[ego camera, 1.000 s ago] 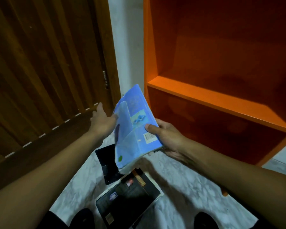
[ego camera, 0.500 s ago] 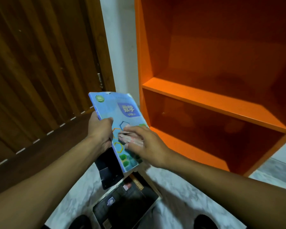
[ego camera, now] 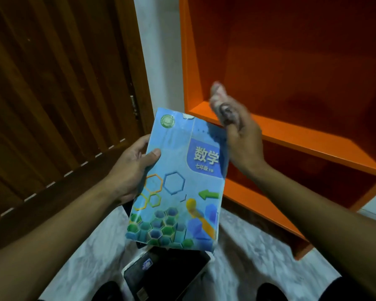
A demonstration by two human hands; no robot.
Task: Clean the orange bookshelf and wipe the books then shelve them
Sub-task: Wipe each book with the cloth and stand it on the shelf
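One blue book [ego camera: 178, 181] sits mid-frame, gripped at its left edge by the left hand [ego camera: 130, 172], while the right hand [ego camera: 241, 140] clutches one blurred rag [ego camera: 223, 105] at the book's upper right, before the orange bookshelf [ego camera: 291, 135] and above one dark book [ego camera: 165, 276] on the floor [ego camera: 248, 257].

The scene is dim, with warm and saturated colours. The blue book [ego camera: 178, 181] in the centre is the brightest and sharpest thing, and its cover print is readable. The right hand [ego camera: 239, 135] is smeared by motion blur, mostly at the fingertips. The inside of the orange bookshelf [ego camera: 291, 135] falls into deep shadow at the upper right. The wooden door [ego camera: 52, 83] at the left is dark. Straight lines bend near the frame edges because of the wide lens.
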